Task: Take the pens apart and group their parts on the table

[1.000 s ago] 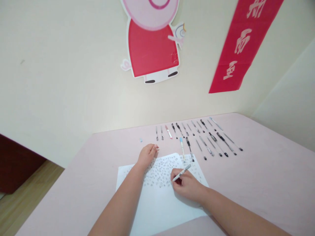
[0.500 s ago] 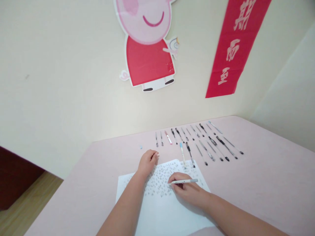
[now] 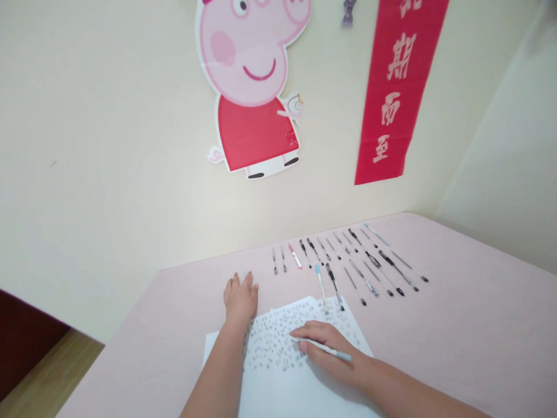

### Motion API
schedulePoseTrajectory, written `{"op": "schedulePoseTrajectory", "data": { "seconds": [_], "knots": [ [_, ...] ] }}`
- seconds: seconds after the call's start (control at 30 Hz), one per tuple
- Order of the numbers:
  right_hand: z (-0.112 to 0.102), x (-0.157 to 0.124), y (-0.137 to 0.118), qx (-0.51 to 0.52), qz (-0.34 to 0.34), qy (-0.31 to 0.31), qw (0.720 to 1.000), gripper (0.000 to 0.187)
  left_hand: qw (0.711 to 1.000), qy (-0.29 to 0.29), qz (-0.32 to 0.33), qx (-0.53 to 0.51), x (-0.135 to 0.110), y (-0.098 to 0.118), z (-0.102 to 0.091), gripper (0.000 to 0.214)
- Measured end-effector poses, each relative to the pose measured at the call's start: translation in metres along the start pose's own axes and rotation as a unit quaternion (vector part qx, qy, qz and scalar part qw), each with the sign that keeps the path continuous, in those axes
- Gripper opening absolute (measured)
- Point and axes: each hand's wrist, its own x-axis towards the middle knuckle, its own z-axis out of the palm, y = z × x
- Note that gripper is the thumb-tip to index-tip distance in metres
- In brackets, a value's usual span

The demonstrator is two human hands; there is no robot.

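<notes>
Okay, pen (image 3: 326,348): probably light, stiff; grip near tip.
Right hand (image 3: 333,367): fingers closed on pen.
Left hand (image 3: 241,300): fingers spread, can't tell what's beneath.
Paper (image 3: 278,389): likely floppy.

Left hand (image 3: 242,299) palm-down and splayed, right hand (image 3: 327,335) (the nearer one) curled.

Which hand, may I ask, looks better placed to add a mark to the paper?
Probably the right hand: it holds a pen over the paper, while the left hand, spread open, shows no pen.
</notes>
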Motion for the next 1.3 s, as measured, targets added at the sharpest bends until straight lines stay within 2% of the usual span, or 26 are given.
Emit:
{"op": "schedulePoseTrajectory", "data": {
  "seconds": [0.13, 0.23, 0.33, 0.47, 0.67, 0.8, 0.9, 0.97, 1.03, 1.1, 1.17, 1.3],
  "knots": [
    [-0.004, 0.003, -0.010, 0.018, 0.026, 0.014, 0.999, 0.026, 0.999, -0.025, 0.026, 0.019, 0.000, 0.004, -0.001, 0.046],
    [-0.008, 0.010, -0.020, 0.028, 0.051, 0.021, 0.998, 0.023, 0.999, -0.016, 0.038, 0.000, 0.001, 0.002, 0.000, 0.044],
    [-0.009, 0.009, -0.024, 0.020, 0.064, 0.044, 0.997, 0.025, 0.998, 0.009, 0.046, -0.045, 0.004, -0.001, -0.002, 0.037],
    [-0.006, 0.002, -0.018, -0.015, 0.038, 0.099, 0.994, 0.032, 0.989, 0.025, 0.039, -0.138, 0.006, -0.004, -0.007, 0.027],
    [-0.003, 0.005, -0.011, 0.050, 0.031, 0.076, 0.995, 0.038, 0.982, -0.012, 0.018, -0.187, 0.004, 0.001, -0.011, 0.011],
    [-0.005, 0.010, -0.014, 0.051, 0.071, 0.112, 0.990, 0.028, 0.968, -0.028, 0.022, -0.247, 0.004, 0.003, -0.008, 0.023],
    [-0.007, 0.012, -0.018, 0.070, 0.086, 0.133, 0.985, 0.024, 0.929, -0.054, 0.050, -0.364, 0.000, 0.011, -0.008, 0.028],
    [-0.008, 0.013, -0.018, 0.080, 0.098, 0.147, 0.981, 0.025, 0.870, -0.096, 0.062, -0.480, -0.005, 0.020, -0.010, 0.029],
    [-0.007, 0.013, -0.017, 0.093, 0.114, 0.159, 0.976, 0.028, 0.794, -0.160, 0.063, -0.583, -0.010, 0.029, -0.013, 0.032],
    [-0.007, 0.014, -0.014, 0.111, 0.128, 0.166, 0.972, 0.035, 0.739, -0.213, 0.064, -0.636, -0.014, 0.036, -0.016, 0.033],
    [-0.006, 0.015, -0.012, 0.130, 0.132, 0.166, 0.969, 0.040, 0.721, -0.238, 0.067, -0.647, -0.016, 0.039, -0.018, 0.033],
    [-0.005, 0.016, -0.010, 0.148, 0.116, 0.158, 0.969, 0.043, 0.730, -0.250, 0.086, -0.630, -0.018, 0.041, -0.019, 0.029]
  ]
}}
